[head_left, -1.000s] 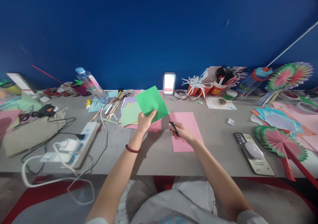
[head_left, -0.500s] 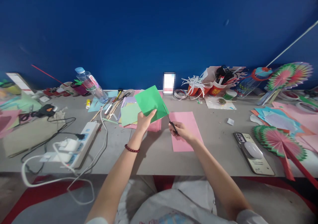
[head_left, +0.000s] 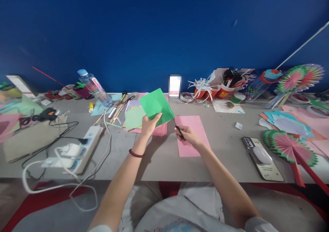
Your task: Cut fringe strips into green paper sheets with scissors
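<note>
A green sheet of paper [head_left: 154, 103] is pinched at its lower edge in my left hand [head_left: 150, 125], thumb on top, raised above the table. My right hand [head_left: 187, 135] grips dark-handled scissors [head_left: 179, 130], whose blades lie at the right edge of the green sheet. Beneath my right hand a pink sheet of paper [head_left: 194, 131] lies flat on the table. Behind my left hand rests a pile of coloured paper, with a pale green sheet [head_left: 134, 117] on top.
On the left lie a power strip [head_left: 88, 149] and cables. A plastic bottle [head_left: 95, 87] leans by some sticks. Red cups [head_left: 224, 90] stand at the back. To the right are a phone [head_left: 269, 170] bearing a white mouse [head_left: 262, 155] and a paper fan [head_left: 290, 144].
Almost nothing has moved. Both hands, the green sheet and the scissors keep practically the same position.
</note>
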Action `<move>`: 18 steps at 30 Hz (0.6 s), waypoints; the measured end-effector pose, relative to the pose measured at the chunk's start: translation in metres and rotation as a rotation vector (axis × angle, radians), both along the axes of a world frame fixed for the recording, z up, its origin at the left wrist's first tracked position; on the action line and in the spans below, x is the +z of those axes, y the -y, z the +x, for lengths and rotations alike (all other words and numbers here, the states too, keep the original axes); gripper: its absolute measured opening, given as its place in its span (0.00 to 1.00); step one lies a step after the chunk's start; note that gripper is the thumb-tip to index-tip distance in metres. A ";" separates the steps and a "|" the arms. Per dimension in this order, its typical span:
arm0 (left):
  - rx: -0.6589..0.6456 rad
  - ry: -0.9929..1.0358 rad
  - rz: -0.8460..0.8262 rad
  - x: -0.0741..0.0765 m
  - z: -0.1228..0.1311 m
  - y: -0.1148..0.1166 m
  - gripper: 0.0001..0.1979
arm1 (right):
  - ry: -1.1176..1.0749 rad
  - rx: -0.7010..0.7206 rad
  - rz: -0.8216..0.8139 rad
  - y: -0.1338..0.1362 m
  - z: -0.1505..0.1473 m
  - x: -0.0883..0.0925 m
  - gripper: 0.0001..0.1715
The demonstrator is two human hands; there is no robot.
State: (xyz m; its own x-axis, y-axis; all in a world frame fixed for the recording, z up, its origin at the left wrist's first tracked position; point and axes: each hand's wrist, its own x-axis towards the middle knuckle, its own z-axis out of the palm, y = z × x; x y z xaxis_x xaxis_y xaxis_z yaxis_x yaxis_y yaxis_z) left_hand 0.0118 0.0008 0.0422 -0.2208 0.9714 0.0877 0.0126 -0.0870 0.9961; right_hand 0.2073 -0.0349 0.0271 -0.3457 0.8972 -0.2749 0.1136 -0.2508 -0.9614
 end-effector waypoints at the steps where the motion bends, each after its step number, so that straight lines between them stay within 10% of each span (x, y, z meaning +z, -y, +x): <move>1: -0.002 0.004 0.003 0.000 0.000 0.000 0.20 | 0.000 0.000 0.001 0.000 0.000 0.000 0.27; 18: 0.000 0.007 -0.006 -0.001 -0.001 -0.001 0.20 | 0.030 -0.021 0.041 0.002 -0.001 0.005 0.27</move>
